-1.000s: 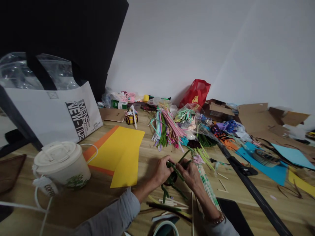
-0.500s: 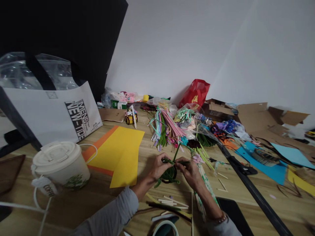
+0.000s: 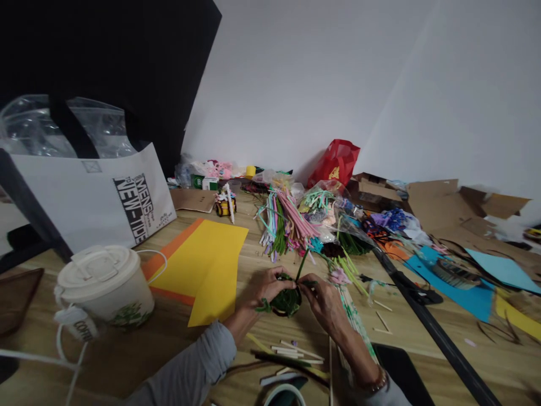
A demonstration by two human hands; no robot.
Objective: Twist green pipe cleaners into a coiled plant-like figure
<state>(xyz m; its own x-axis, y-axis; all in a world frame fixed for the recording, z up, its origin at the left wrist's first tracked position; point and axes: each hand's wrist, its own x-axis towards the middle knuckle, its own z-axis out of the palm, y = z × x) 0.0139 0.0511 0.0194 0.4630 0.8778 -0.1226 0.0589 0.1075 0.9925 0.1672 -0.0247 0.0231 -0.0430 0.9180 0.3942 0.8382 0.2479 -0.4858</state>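
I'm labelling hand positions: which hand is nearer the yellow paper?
Left. The left hand is just right of the yellow paper; the right hand is farther right, beyond the green piece.

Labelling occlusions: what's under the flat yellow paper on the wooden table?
Flat orange paper shows past the flat yellow paper at its left and partly its near edge. Its extent underneath is hidden, as is anything else there.

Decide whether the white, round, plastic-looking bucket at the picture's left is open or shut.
Shut: a round white lid covers the whole top of the bucket.
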